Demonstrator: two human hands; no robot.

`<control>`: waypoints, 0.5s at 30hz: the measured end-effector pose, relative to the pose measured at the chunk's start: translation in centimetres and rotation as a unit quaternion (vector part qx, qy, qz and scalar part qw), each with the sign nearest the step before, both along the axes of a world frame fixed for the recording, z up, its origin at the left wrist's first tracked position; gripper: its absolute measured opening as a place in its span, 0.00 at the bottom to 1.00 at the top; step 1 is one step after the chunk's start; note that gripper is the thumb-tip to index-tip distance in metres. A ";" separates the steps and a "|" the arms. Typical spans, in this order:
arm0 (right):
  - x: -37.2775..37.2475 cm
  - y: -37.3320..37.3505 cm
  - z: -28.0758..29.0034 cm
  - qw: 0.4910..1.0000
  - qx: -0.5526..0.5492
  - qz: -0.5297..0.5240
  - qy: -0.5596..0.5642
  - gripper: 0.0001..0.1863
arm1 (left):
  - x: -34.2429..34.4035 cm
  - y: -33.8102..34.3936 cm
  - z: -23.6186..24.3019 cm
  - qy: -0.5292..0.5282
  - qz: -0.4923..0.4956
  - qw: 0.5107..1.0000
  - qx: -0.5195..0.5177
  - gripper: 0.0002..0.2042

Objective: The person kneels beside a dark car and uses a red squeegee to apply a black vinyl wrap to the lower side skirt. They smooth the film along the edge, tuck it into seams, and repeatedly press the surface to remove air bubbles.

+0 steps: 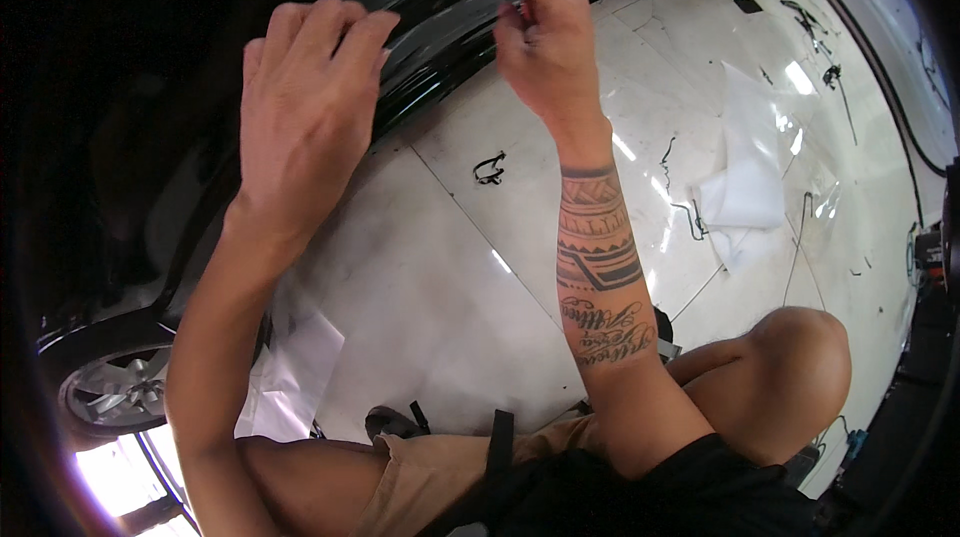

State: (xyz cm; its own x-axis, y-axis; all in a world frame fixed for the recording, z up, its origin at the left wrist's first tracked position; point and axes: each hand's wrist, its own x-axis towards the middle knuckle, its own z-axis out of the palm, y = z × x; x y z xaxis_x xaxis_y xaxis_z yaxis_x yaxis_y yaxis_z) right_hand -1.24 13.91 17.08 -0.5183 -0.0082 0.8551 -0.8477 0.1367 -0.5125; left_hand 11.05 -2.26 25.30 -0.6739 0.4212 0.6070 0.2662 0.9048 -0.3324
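A glossy black car body panel (130, 117) curves across the upper left, with its dark lower edge running up to the right. My left hand (305, 102) rests against this panel, back of the hand up and fingers bent; the fingertips are partly hidden. Higher and to the right, my right hand (548, 32) is at the panel's edge. Its fingers and thumb curl around a small shiny thing with a red part (516, 5), too hidden to name. Between both hands runs a dark strip along the edge (440, 12).
Black thin scraps (489, 170) lie on the pale tiled floor (450, 257). Crumpled clear and white sheeting (745, 187) spreads at the right, and a white sheet (295, 377) at lower left. A car wheel (115, 392) stands at left. My bent knee (800, 367) is lower right.
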 end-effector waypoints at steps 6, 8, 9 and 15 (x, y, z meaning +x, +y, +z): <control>-0.5 -0.1 2.2 0.980 0.070 -0.124 0.137 0.17 | -2.7 1.1 -1.3 0.053 0.062 0.996 -0.034 0.16; -2.3 1.0 1.1 0.976 0.049 -0.146 0.152 0.16 | -2.9 1.5 -1.8 0.049 0.065 0.996 -0.048 0.14; -3.1 1.3 0.9 0.978 0.028 -0.153 0.139 0.16 | -2.7 1.4 -1.6 0.048 0.071 0.994 -0.061 0.14; -13.9 11.7 1.5 0.954 -0.001 -0.276 0.117 0.22 | -3.4 1.8 -1.4 0.048 0.074 0.994 -0.064 0.12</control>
State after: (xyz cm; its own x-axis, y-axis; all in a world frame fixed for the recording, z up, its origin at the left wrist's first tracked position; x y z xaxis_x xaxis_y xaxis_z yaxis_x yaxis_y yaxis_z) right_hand -15.14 25.63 18.62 -0.2387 0.2132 0.9474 -0.7375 0.5949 -0.3197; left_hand 7.62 -0.50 23.86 -0.6754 0.3999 0.6196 0.0946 0.8802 -0.4650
